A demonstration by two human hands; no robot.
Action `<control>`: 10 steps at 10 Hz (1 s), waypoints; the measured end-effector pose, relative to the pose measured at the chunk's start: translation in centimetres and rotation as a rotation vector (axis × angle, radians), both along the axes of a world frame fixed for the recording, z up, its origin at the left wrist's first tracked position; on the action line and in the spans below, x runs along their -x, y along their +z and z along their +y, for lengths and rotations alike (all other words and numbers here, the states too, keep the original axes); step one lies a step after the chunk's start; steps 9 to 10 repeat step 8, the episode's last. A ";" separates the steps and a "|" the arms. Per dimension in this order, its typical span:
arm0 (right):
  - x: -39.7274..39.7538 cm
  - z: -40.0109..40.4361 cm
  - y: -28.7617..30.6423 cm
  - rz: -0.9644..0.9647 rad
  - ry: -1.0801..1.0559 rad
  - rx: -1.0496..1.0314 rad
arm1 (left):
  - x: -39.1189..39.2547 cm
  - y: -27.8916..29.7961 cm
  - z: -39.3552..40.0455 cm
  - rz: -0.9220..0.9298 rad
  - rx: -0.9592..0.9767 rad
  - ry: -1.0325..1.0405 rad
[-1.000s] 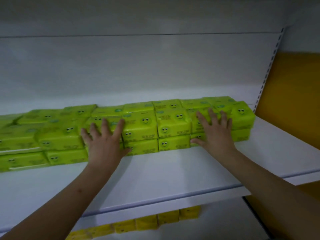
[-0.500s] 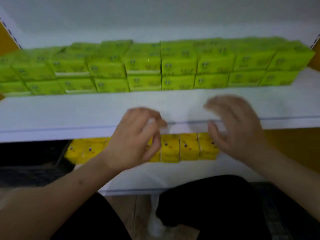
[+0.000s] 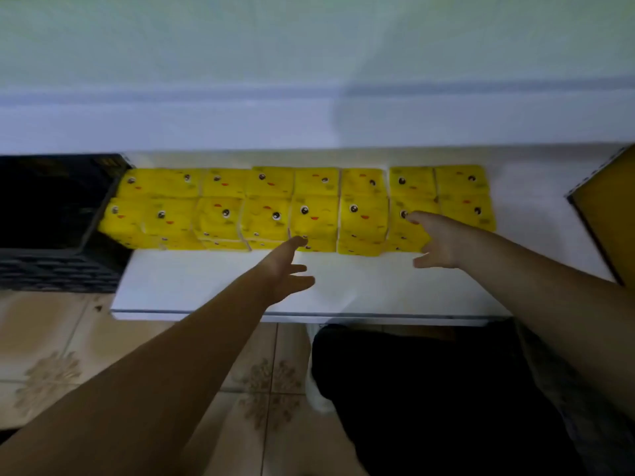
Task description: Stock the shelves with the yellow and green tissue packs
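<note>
The frame is motion-blurred, and the upper shelf (image 3: 309, 125) hides the back of the lower shelf (image 3: 213, 286). How many layers the yellow tissue packs (image 3: 309, 207) form is hard to make out; their tops show two rows of about seven each, set along the back of the lower shelf. The left hand (image 3: 285, 266) has a released grip, fingers spread, one fingertip at the front edge of a middle pack. The right hand (image 3: 436, 242) is likewise released, its forefinger resting on a pack near the right end. A black crate (image 3: 55, 214) sits left, on the tiled floor (image 3: 68, 338).
</note>
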State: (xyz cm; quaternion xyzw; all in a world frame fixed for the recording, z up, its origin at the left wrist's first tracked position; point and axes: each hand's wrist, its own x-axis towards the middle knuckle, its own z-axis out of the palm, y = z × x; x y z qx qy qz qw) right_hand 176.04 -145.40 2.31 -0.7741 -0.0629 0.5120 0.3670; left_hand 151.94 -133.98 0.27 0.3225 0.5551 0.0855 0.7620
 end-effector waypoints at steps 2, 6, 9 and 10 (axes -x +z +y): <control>0.1 3.7 -9.9 0.517 -0.405 -0.216 | -6.3 -7.9 3.9 -0.181 0.139 0.178; -1.1 7.7 -12.1 0.612 -0.834 -0.440 | -8.5 -10.3 7.1 -0.345 0.217 0.325; -1.1 5.6 -12.5 0.552 -0.568 -0.308 | -7.1 -9.2 5.7 -0.313 0.214 0.167; -1.1 5.6 -12.5 0.552 -0.568 -0.308 | -7.1 -9.2 5.7 -0.313 0.214 0.167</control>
